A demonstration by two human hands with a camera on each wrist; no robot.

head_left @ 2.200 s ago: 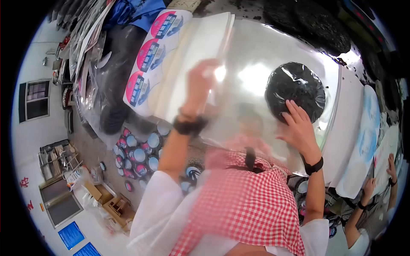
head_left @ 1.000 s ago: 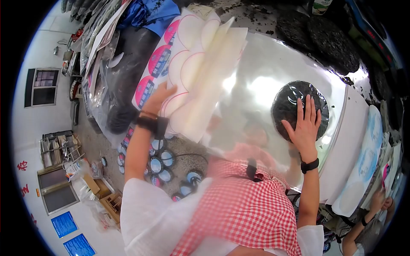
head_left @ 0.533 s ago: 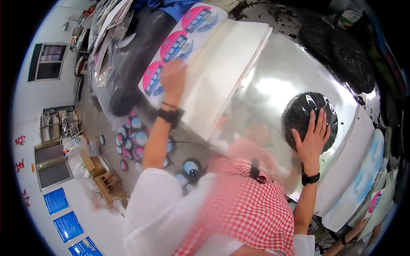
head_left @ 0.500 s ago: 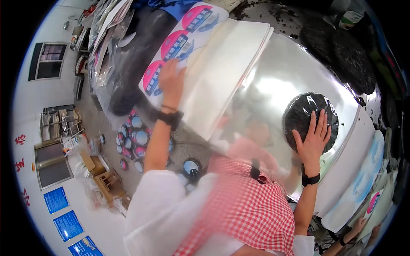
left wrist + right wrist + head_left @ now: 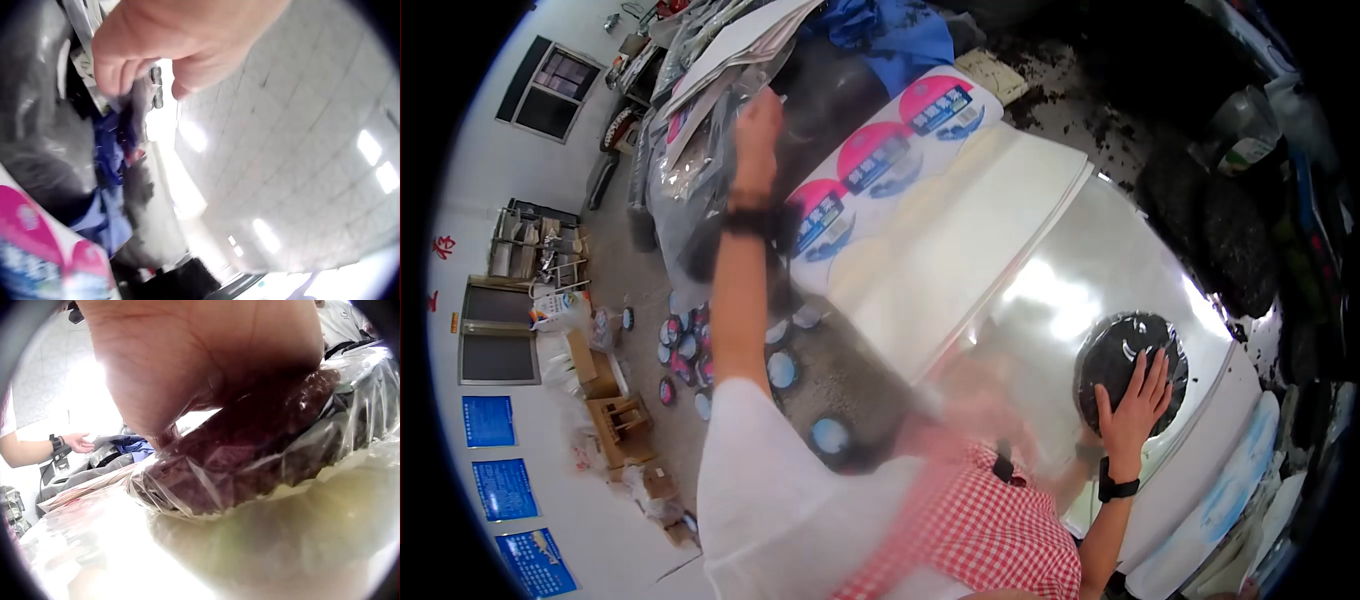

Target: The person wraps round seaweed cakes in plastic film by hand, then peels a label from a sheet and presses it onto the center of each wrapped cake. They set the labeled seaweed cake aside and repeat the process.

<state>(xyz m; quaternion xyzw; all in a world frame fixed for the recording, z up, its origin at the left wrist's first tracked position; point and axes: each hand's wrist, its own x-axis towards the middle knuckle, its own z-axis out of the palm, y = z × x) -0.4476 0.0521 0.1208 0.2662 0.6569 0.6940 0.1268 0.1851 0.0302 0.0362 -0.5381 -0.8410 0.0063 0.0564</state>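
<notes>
Black and round, the disc (image 5: 1112, 350) is lying in its clear film (image 5: 365, 415) on the shiny surface (image 5: 1025, 335), just to the right of the printed sheets (image 5: 878, 165). From where I'm standing, the person's right hand (image 5: 1132, 415) is resting flat across it, thumb spread away from the fingers, pressing lightly at most and not curling round anything. Off on the far left side of the printed sheets, the left hand (image 5: 757, 135) is hanging near a plastic-wrapped bundle (image 5: 690, 205), its fingers loosely bent, the thumb standing apart and nothing showing between them.

That disc is looking fairly light to me, though I'm only judging by eye. It is probably holding together as a thick, dry cake, firm enough lying flat but brittle about the rim, so a hard pinch could be crumbling it. The film is wrinkling loosely round the edge and probably making it slippery; tugging there would likely be dragging wrap rather than weight. I'd be trusting two broad hands on opposite sides, fingers reaching beneath and the palms keeping it level as it's leaving the surface beside the printed sheets
</notes>
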